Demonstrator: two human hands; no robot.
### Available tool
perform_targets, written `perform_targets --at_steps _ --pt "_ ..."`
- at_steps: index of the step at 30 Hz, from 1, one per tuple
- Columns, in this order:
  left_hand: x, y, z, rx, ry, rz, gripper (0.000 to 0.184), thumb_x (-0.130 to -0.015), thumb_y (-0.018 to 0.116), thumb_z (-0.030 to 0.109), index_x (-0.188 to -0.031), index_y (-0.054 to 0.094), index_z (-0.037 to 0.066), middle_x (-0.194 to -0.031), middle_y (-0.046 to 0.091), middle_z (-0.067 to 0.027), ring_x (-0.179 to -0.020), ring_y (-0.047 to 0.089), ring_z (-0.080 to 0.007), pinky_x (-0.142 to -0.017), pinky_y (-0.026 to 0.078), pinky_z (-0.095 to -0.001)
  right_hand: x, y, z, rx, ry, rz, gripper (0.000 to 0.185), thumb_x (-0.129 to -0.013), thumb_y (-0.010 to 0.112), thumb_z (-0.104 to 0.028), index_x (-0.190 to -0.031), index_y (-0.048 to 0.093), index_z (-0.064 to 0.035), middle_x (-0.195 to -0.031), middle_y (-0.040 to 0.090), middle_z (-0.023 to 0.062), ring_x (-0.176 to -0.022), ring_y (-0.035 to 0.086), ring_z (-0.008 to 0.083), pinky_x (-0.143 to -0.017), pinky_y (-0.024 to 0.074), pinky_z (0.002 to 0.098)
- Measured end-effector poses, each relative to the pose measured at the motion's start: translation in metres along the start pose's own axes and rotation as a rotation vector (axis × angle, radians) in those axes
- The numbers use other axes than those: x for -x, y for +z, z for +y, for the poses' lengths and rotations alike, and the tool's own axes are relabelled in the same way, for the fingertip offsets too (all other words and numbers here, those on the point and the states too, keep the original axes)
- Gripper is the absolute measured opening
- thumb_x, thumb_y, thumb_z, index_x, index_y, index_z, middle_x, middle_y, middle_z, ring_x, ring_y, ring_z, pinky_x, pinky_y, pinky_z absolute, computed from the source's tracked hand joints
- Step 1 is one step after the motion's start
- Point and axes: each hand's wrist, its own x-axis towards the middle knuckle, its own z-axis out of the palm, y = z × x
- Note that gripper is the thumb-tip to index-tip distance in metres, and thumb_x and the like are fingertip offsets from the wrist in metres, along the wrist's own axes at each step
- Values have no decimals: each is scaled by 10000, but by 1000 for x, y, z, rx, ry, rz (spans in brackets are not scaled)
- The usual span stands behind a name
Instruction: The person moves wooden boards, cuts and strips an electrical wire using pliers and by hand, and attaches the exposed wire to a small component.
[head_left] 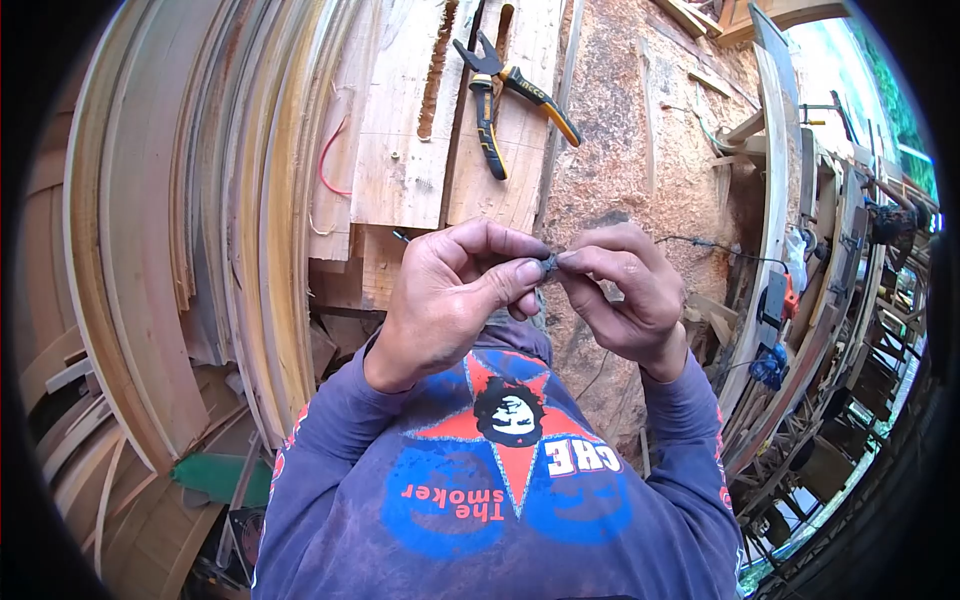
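Between my left hand [440,290] and my right hand [625,290] is a small dark grey piece [550,265], pinched from both sides by thumbs and fingertips. It looks like part of a thin black cable [700,242], which comes out to the right of my right hand; the fingers hide most of the piece. A short dark wire end [402,236] shows at the left edge of my left hand. Beyond the hands, black and yellow pliers [505,90] lie on wooden boards with their handles spread.
Long curved wooden pieces [270,200] stand at the left. Slotted boards [400,160] lie ahead, with a red wire [325,165] beside them. Sawdust [610,140] covers the surface at right. An orange power tool [790,298] and a blue bundle [768,367] are farther right.
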Motion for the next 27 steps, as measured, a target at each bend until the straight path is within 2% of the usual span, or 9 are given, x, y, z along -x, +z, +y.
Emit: perform_targets --at_steps 1,11,13,16,20,22,23,26,27 --pt "0 0 0 2 2 1 181 -937 698 18 -1101 665 -52 -900 697 -82 -746 664 -126 -683 553 -253 -1 0 -1 22 -8 -5 280 -737 798 53 -990 708 -28 -890 670 111 -749 676 249 -611 550 342" --pt "7 4 1 -125 78 74 156 -944 682 -1 -1091 667 -50 -916 699 -83 -788 681 -127 -721 568 -250 2 7 -3 44 -12 10 267 -746 802 38 -987 703 -21 -875 666 111 -700 657 225 -569 527 324" --pt "8 6 -1 -186 109 87 145 -945 672 -18 -1086 668 -51 -929 698 -84 -797 682 -127 -731 572 -252 3 7 -8 -50 157 -7 225 -752 782 46 -945 689 -23 -853 656 100 -685 634 195 -549 503 302" --pt "7 6 -9 -273 244 71 138 -941 653 -55 -1078 666 -57 -960 693 -89 -812 684 -129 -742 578 -254 0 4 -9 -180 284 -82 135 -797 727 34 -902 664 -24 -827 639 95 -677 615 172 -569 487 270" --pt "6 6 -16 -317 287 40 137 -939 643 -70 -1074 665 -60 -971 686 -89 -819 683 -131 -736 580 -257 8 2 -4 -234 319 -143 46 -870 650 12 -906 641 -14 -821 635 81 -693 610 140 -614 484 249" --pt "7 6 -16 -284 264 42 135 -941 641 -68 -1073 666 -58 -966 685 -86 -818 682 -130 -736 580 -257 13 4 -7 -413 530 38 37 -932 603 -17 -938 634 4 -832 641 69 -724 614 110 -656 498 252" --pt "8 7 -13 -272 227 73 138 -949 618 -67 -1080 662 -65 -952 698 -90 -827 682 -123 -747 575 -255 11 6 -16 -602 695 228 63 -949 606 -18 -984 638 23 -885 663 74 -762 628 101 -675 517 261" --pt "8 4 -12 -262 203 99 149 -962 590 -63 -1095 654 -73 -939 713 -97 -843 685 -120 -759 571 -254 16 5 -20 -533 732 215 93 -942 633 -19 -1018 655 29 -943 680 93 -796 651 112 -693 529 262" --pt "8 3 -12 -266 215 84 153 -965 585 -61 -1103 650 -74 -941 715 -100 -849 689 -123 -760 573 -256 18 1 -15 -397 590 58 106 -916 665 -15 -1017 669 16 -962 686 95 -795 661 124 -667 527 261"
